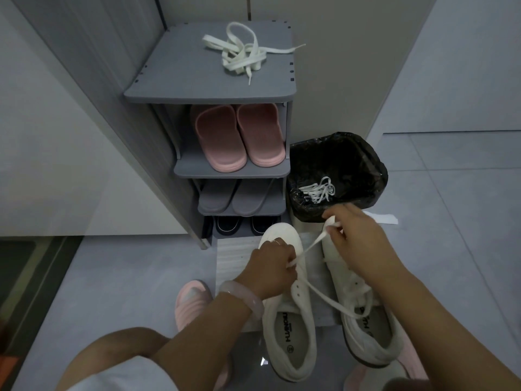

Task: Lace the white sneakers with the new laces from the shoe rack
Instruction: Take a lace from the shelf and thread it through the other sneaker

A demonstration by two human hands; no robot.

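Dim, even indoor light; wide-angle edges curve.

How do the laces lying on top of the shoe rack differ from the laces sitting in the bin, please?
The laces on the rack lie on the grey top shelf; the laces in the bin sit inside a black bin liner. The rack bundle looks larger and cream; the bin bundle looks smaller and whiter. Both are flat, loosely tangled, and untouched by either hand.

Left hand (272,270), lower centre of the frame: fingers curled, pinching a lace (313,244), bangle at the wrist. Right hand (353,235), right of centre: fingers pinching the lace's other end. Both forearms extend from the lower edge.
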